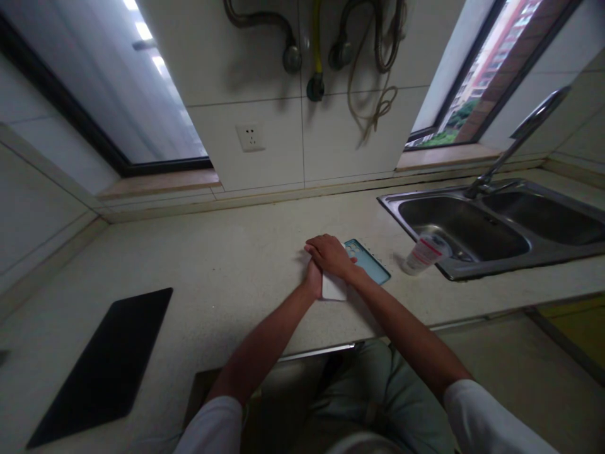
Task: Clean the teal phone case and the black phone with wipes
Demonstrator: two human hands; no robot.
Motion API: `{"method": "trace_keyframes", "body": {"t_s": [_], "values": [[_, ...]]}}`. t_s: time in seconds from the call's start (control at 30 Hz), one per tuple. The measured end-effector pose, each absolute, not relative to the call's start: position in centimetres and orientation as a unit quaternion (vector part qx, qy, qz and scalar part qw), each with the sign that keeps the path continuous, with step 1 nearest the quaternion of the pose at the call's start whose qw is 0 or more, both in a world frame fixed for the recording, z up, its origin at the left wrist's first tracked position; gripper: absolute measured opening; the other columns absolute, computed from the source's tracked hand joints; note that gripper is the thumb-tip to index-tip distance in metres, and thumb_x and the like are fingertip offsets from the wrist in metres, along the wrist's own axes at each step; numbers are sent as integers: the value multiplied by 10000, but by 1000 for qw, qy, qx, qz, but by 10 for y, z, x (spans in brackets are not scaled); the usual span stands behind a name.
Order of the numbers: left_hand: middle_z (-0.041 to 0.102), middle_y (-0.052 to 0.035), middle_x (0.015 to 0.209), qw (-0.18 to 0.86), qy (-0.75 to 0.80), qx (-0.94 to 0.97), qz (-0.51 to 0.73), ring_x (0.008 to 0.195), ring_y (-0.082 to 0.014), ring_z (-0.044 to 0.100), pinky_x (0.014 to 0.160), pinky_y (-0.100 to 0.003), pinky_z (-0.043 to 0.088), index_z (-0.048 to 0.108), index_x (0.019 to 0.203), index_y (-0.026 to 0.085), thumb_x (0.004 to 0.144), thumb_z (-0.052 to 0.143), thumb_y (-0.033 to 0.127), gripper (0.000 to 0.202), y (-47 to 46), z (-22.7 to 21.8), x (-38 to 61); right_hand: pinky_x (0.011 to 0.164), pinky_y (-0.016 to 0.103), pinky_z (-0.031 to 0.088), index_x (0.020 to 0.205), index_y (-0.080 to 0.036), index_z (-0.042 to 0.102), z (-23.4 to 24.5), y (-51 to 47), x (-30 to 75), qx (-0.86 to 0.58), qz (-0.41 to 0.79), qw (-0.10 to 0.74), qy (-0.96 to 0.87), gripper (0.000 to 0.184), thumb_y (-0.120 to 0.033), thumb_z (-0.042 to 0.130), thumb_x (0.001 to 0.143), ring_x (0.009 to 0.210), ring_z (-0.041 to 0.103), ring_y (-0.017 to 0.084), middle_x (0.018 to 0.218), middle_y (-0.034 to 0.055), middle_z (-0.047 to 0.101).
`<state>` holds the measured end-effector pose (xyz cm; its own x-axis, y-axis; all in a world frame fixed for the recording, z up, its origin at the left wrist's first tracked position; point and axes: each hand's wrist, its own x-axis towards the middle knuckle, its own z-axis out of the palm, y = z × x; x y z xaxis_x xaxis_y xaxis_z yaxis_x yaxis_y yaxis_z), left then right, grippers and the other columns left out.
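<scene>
A white flat box-like thing (334,289) lies on the worktop in front of me, its upper part covered by my hands. My left hand (312,277) is closed along its left side, with most of the fingers hidden. Across the top, my right hand (329,254) overlaps the left one, its fingers bent over the upper left corner and pointing left. Just right of the white thing, partly behind my right wrist, is a light blue phone case (371,263) with camera cutouts and a dark rim.
A clear plastic cup (425,253) with red print leans by the double steel sink (456,272), under a tap (520,135). At left a black flat panel (106,366) lies on the pale worktop (222,252). Hoses and a socket (250,137) are on the wall.
</scene>
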<state>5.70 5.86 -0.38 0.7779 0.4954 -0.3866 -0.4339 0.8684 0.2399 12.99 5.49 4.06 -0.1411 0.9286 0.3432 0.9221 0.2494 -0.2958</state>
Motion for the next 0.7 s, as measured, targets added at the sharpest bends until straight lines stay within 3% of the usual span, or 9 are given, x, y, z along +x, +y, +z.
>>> {"method": "trace_keyframes", "body": {"t_s": [0.17, 0.3, 0.43, 0.57, 0.7], "values": [[744, -159, 811, 943, 237, 104, 210, 835, -314, 728, 759, -420, 559, 711, 1089, 114, 931, 286, 702, 742, 59, -4, 53, 846, 333, 452, 1102, -175, 704, 26, 45, 160, -654, 61, 309, -688, 343, -333, 407, 1035, 973, 654, 232, 1082, 127, 736], [747, -152, 806, 950, 225, 118, 181, 812, -313, 731, 739, -411, 558, 720, 1075, 138, 913, 322, 723, 726, 57, -3, 51, 845, 345, 498, 1119, -187, 701, 15, 38, 176, -660, 87, 355, -656, 381, -349, 366, 1038, 954, 680, 230, 1050, 110, 754], [757, -154, 884, 956, 189, 118, 191, 863, -316, 731, 799, -427, 555, 705, 1127, 138, 931, 367, 670, 660, 56, -5, 52, 984, 412, 500, 1226, -179, 671, -1, 32, 178, -667, 37, 377, -641, 369, -224, 401, 980, 1137, 652, 250, 1221, 134, 714], [756, -146, 993, 945, 182, 110, 250, 964, -311, 718, 919, -450, 526, 674, 1201, 143, 939, 359, 661, 660, 62, -6, 50, 1135, 461, 412, 1366, -174, 587, -17, 23, 165, -643, 18, 396, -656, 567, -33, 398, 850, 1366, 506, 236, 1443, 124, 576], [738, -168, 1070, 940, 164, 95, 283, 1041, -323, 695, 983, -481, 495, 647, 1237, 130, 909, 286, 742, 783, 69, -1, 46, 1176, 492, 360, 1401, -202, 567, -29, 9, 145, -614, 51, 402, -677, 643, 6, 405, 815, 1403, 466, 242, 1490, 108, 527]]}}
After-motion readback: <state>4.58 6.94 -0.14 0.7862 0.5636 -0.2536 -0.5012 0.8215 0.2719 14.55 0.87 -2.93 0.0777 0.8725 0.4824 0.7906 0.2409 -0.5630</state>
